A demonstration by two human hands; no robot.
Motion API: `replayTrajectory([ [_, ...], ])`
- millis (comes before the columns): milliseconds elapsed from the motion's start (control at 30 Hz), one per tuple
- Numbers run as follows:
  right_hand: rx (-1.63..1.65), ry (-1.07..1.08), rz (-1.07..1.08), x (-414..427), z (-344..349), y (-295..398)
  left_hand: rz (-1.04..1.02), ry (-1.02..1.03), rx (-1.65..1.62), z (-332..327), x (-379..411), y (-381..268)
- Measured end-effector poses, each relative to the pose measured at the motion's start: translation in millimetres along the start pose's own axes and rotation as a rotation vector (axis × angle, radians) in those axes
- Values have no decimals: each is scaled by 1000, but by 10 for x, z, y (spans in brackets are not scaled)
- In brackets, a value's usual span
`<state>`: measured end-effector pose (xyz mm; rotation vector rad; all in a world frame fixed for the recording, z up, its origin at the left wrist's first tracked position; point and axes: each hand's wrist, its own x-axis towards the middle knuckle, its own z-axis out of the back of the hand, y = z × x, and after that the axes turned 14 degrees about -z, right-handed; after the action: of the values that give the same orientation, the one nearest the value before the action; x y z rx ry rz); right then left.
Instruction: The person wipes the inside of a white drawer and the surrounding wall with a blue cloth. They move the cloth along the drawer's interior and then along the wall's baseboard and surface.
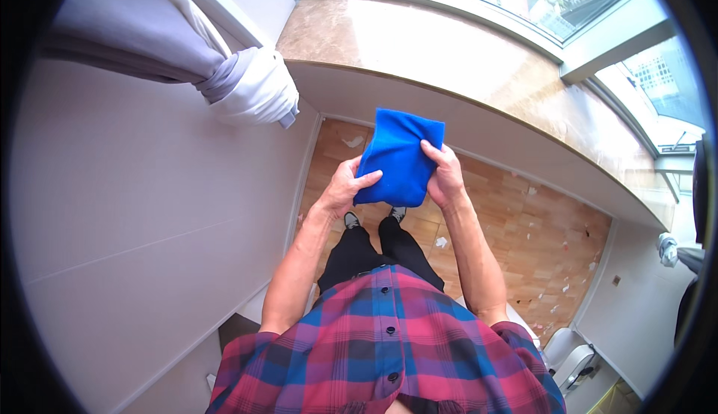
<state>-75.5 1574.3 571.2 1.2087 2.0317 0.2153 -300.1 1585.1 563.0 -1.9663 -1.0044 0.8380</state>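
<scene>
A folded blue cloth (pixel 397 159) is stretched between my two hands in front of my body, above the floor. My left hand (pixel 343 187) grips its lower left edge, thumb lying across the front face. On the cloth's right edge my right hand (pixel 444 170) has hold higher up, with its thumb pressed near the upper right corner. The fingers of both hands are mostly hidden behind the cloth. A crease runs through its upper right part.
Beyond the cloth is a stone windowsill (pixel 449 49) under tall windows. A knotted grey and white curtain (pixel 252 86) hangs at the left by the wall (pixel 140 189). Scraps of paper (pixel 441 242) litter the wood floor (pixel 505 217). White objects (pixel 572 360) stand at the lower right.
</scene>
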Motion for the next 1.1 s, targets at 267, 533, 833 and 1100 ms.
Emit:
replayTrajectory([
  [267, -76, -103, 192, -38, 391, -70, 90, 203, 159, -74, -4, 181],
  [533, -281, -26, 219, -202, 185, 344, 72, 89, -27, -249, 401, -18],
  [833, -288, 102, 165, -121, 338, 653, -56, -2, -17, -649, 628, -468],
  [1100, -378, 99, -88, 8, 588, 221, 154, -85, -29, -292, 841, -256],
])
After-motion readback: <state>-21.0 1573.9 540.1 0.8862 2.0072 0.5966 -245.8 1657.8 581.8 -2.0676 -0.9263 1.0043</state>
